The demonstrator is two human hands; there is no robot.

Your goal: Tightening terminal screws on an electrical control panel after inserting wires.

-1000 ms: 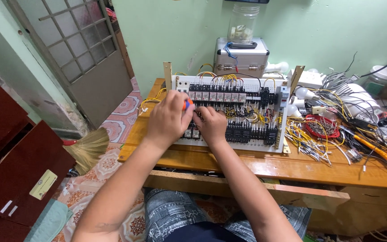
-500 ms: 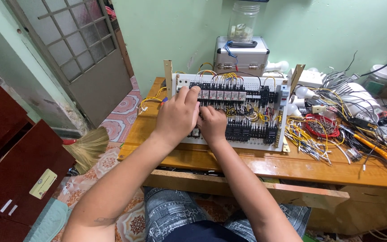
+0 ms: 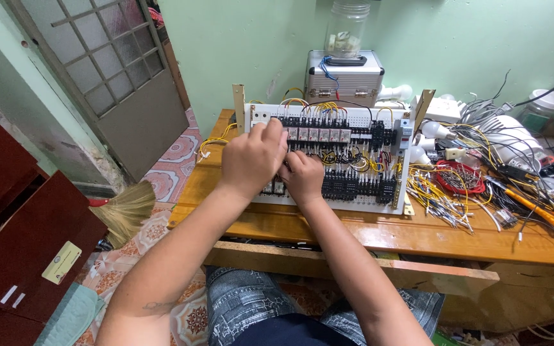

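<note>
Both my hands rest on the white wiring board [image 3: 354,154] standing tilted on the wooden worktop [image 3: 367,230]. My left hand [image 3: 251,157] is curled over its left part, fingers bent at the top row; I cannot tell what it grips. My right hand [image 3: 302,176] sits just beside it, fingers tucked, touching the lower row. Loose wires [image 3: 444,192] lie to the right.

A white perforated wiring board fitted with rows of black relays and terminal blocks [image 3: 354,157] lies on the long varnished wooden workbench [image 3: 418,234], with a ribbed silver aluminium case [image 3: 344,78] behind it and a clear plastic jar [image 3: 346,29] on top of that case. Both hands rest on the board's left part, the left hand [image 3: 251,157] just left of the right hand [image 3: 302,176] and touching it. To the board's right lies a loose heap of yellow and black wires [image 3: 482,186], and on the floor left of the bench lies a straw hand broom [image 3: 126,208].
</note>
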